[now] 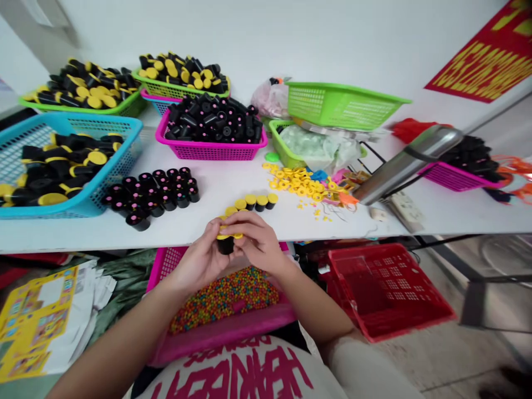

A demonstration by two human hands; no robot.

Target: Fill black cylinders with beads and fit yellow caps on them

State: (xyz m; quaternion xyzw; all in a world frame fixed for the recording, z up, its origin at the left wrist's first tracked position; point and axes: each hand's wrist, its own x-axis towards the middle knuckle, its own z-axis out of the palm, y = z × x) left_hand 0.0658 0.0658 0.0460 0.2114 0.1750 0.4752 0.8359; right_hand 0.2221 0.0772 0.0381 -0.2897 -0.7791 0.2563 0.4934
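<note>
A small black canister with a yellow cap (225, 245) is between my two hands, above the near edge of the table. My left hand (202, 259) is wrapped round its side. The fingers of my right hand (260, 241) press on the yellow cap from the other side; a second bit of yellow shows under them. Just beyond my hands stands a curved row of yellow-capped black canisters (260, 204). To the left, several black canisters with pink dots on top (153, 195) stand in a cluster. Below my hands, a pink basket (166, 266) holds many small coloured beads (233, 296).
Behind are a blue basket (89, 202) and a magenta basket (211, 151) of canisters. Yellow plastic pieces (299, 182) lie right of centre, near a slanting metal post (409, 163). A red crate (399, 293) sits low right; printed yellow sheets (37, 321) lie low left.
</note>
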